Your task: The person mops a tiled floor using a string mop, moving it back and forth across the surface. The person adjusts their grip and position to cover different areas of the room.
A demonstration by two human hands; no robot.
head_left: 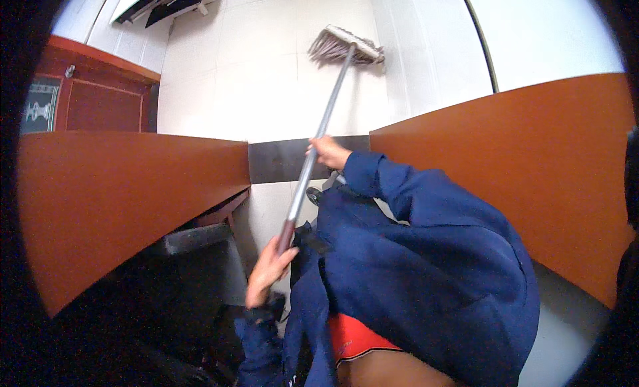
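Note:
A mop [338, 94] with a silver pole slants away from me across the view. Its flat white head with grey-mauve strands [346, 46] lies on the pale tiled floor, close to the white wall at the right. My left hand [269, 266] is closed around the brown grip at the near end of the pole. Farther up, my right hand [328, 152] wraps around the bare metal part. Both arms wear dark blue sleeves.
Wooden panels stand on the left [140, 194] and right [512, 161], with a dark floor strip [286, 161] between them. A black chair [206, 254] is at the lower left. Beyond are a red-brown cabinet [100, 101] and a black-and-white object [174, 4].

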